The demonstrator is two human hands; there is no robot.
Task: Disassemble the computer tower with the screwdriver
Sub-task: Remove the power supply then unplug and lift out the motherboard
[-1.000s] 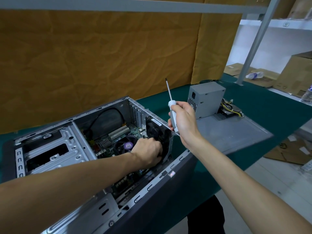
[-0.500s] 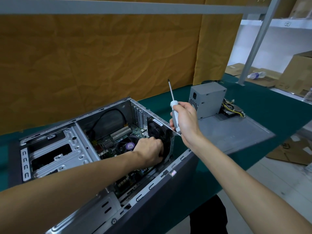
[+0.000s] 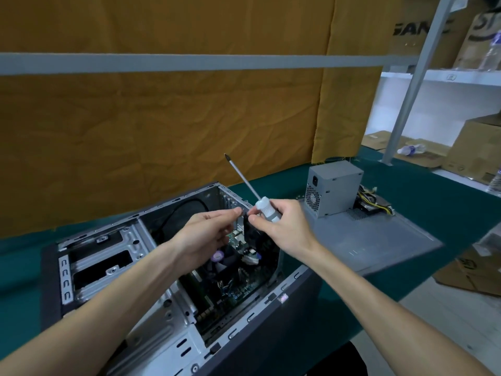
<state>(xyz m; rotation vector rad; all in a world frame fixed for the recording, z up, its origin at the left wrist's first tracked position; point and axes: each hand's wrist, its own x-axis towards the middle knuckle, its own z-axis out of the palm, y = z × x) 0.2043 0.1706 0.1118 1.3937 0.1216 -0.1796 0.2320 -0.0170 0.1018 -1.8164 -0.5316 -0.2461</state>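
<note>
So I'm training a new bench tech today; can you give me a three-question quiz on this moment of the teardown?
1. True or false: the right hand holds the screwdriver with its tip pointing up, away from the computer tower.
2. Where does the power supply stand?
A. inside the tower
B. on the grey side panel
C. on the floor
3. Fill in: the tower lies on a ___ table cover.

Key: 1 true; 2 B; 3 green.

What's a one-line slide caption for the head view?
Right hand holds screwdriver above open computer tower; left hand reaches toward it.
</note>
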